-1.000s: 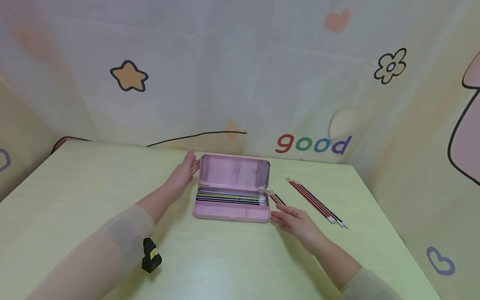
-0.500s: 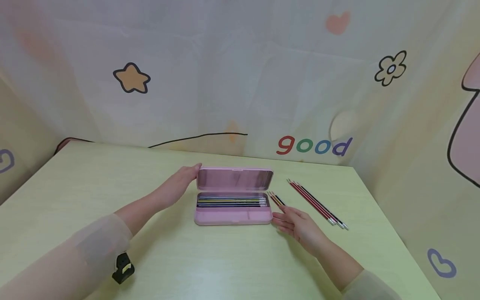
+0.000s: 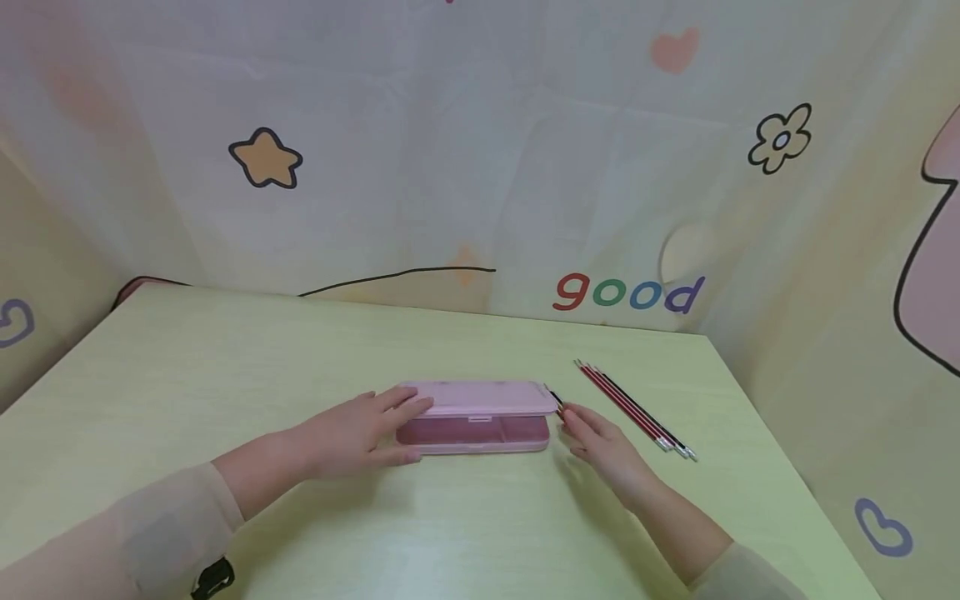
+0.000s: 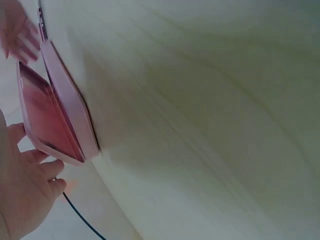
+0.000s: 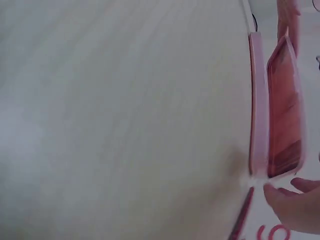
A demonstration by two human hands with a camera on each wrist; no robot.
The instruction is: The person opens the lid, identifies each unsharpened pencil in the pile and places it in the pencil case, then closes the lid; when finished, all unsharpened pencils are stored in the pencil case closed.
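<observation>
A pink pencil case (image 3: 472, 448) lies on the table, its hinged lid (image 3: 480, 398) tilted partway down over the base. My left hand (image 3: 367, 429) is at the case's left end, extended fingers resting on the lid and the thumb low by the base's front corner. In the left wrist view, the left fingertips (image 4: 57, 185) show along the lid's edge. At the opposite end, my right hand (image 3: 603, 450) has its loosely bent fingers beside the case's right corner. A few dark pencils (image 3: 553, 397) lie there, partly hidden behind that hand. The lid hides the case's pencil compartment.
Several red and black pencils (image 3: 633, 408) lie side by side on the table, right of the case. A printed cloth backdrop (image 3: 480, 167) stands behind the table's far edge and along both sides.
The lid has swung from standing upright to nearly down, hiding the pencils inside. My left hand has come forward and down with it. My right hand has stayed almost in place.
</observation>
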